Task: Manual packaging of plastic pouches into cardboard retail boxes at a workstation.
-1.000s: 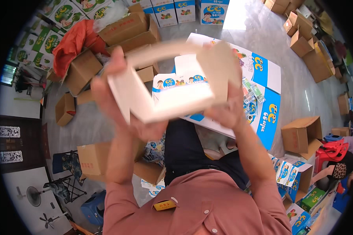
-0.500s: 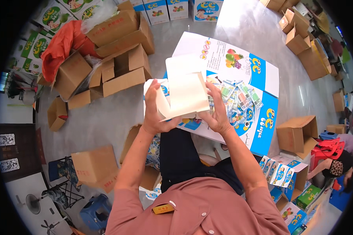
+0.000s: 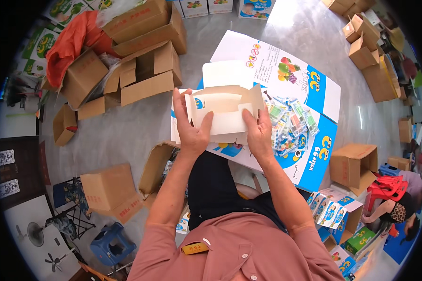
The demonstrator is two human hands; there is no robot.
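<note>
A small white cardboard box (image 3: pixel 225 110), partly folded with its lid flap standing up at the far side, is held in front of me by both hands. My left hand (image 3: pixel 191 126) grips its left wall, with the fingers over the edge. On the right wall rests my right hand (image 3: pixel 259 131), thumb inside. Just right of the box lies a pile of small colourful packets (image 3: pixel 290 122) on a large flattened white and blue printed carton (image 3: pixel 309 98) spread on the floor.
Open brown cardboard boxes (image 3: pixel 143 61) stand at the far left beside an orange cloth (image 3: pixel 68 44). More brown boxes lie at my left (image 3: pixel 109 192) and right (image 3: pixel 354 164). A blue stool (image 3: pixel 111 243) and a seated person (image 3: pixel 394 208) are nearby.
The box has come down from close to my face to arm's length in front of me. It has been turned and folded further, and its lid flap now stands up.
</note>
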